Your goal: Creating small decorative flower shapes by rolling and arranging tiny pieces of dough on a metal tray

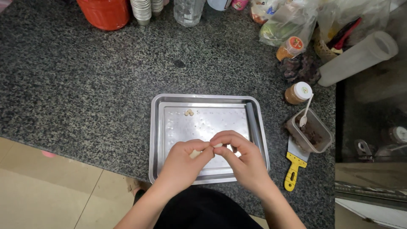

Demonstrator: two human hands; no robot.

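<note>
Head view: steel tray (155, 127) with small dough pieces (189, 112).

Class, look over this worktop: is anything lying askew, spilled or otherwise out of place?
Two things stand out. A white cylindrical container lies tipped on its side at the counter's right edge. A yellow-handled scraper is partly tucked under the plastic tub. No spill shows.

Hands (186, 163) pinch dough (196, 153), seemingly.
</note>
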